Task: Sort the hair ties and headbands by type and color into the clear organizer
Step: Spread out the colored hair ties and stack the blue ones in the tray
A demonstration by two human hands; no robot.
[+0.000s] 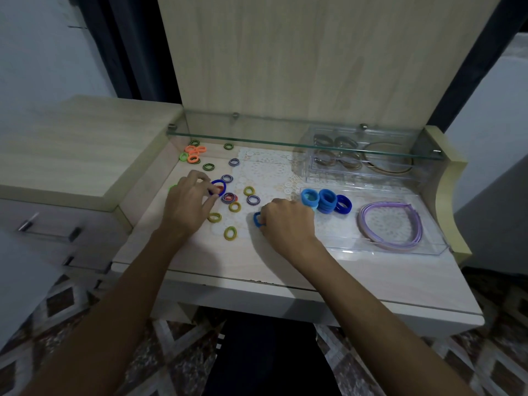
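A pale wooden surface [200, 261] with a lace mat lies under my arms, a glass shelf [285, 140] running along the back panel beyond my hands. My left hand [187, 205] has its fingers curled, the tips pinching a dark blue hair tie [220, 183] that sits over a red one. My right hand [288, 224] is closed in a loose fist around a blue hair tie [257, 220], which pokes out at its left side. Between my hands lie scattered yellow-green ties [230, 233] and striped purple ties [253, 199]. Beyond my left hand sits a cluster of orange ties [193, 153]. Just past my right hand the clear organizer [428, 247] holds stacked blue ties [325, 200] upright, and farther right, purple headbands [388, 224] lying flat. Behind it, under the shelf, a second clear tray [314, 171] holds brownish headbands.
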